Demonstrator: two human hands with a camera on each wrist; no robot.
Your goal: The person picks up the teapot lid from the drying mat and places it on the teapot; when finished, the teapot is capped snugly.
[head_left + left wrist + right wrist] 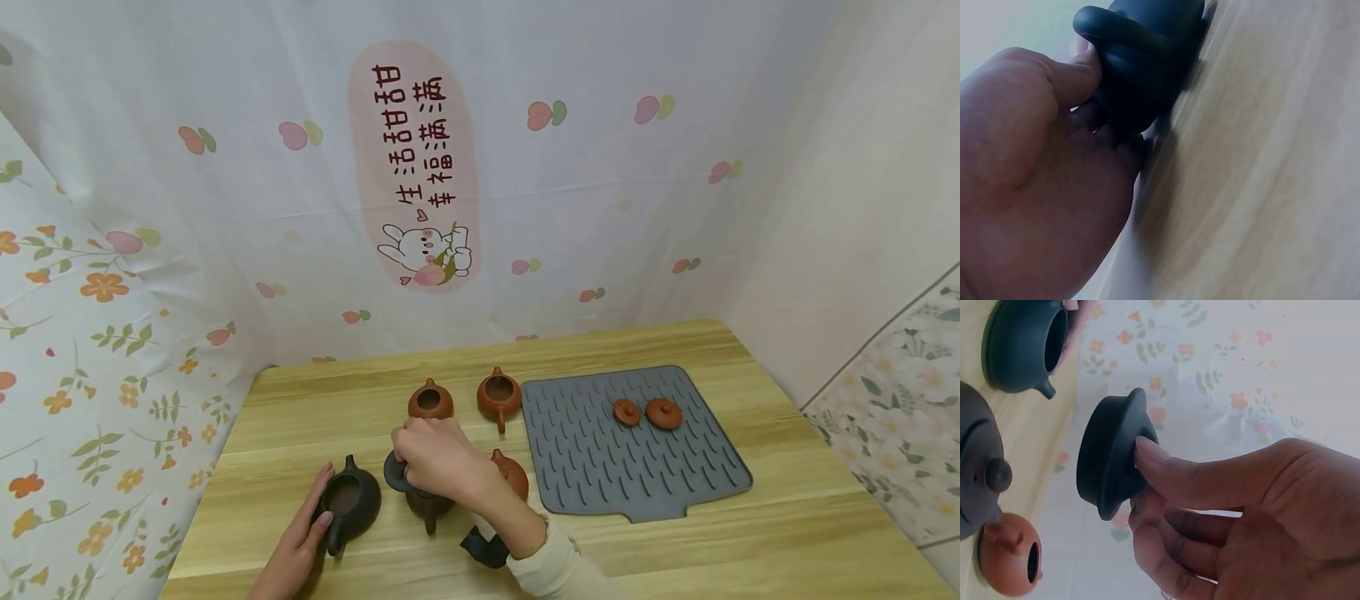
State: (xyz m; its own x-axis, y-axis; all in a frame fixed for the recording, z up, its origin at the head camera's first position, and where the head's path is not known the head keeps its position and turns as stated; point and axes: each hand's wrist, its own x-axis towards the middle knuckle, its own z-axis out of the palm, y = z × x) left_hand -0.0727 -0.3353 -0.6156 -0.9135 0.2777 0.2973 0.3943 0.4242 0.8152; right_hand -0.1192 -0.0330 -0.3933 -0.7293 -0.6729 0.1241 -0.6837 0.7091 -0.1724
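Observation:
My left hand (pixel 303 529) grips the side of a lidless black teapot (pixel 363 504) at the table's left, thumb on the near side by its handle. In the left wrist view the teapot's dark body (pixel 1141 94) rests against the thumb and fingers. Between thumb and fingers, my right hand (pixel 442 457) pinches the knob of a black teapot lid (pixel 1104 456), which is raised and tilted on edge in the right wrist view. Below that hand stands a dark brown teapot (pixel 429 505) with its lid on, partly hidden in the head view.
Two lidless reddish-brown teapots (pixel 431 403) (pixel 498 407) stand farther back. Another reddish-brown teapot (pixel 512 472) is partly covered by the right forearm. Right of them lies a grey mat (pixel 592 467) bearing two reddish-brown lids (pixel 627 412) (pixel 664 414). A patterned curtain (pixel 600 208) hangs behind the table.

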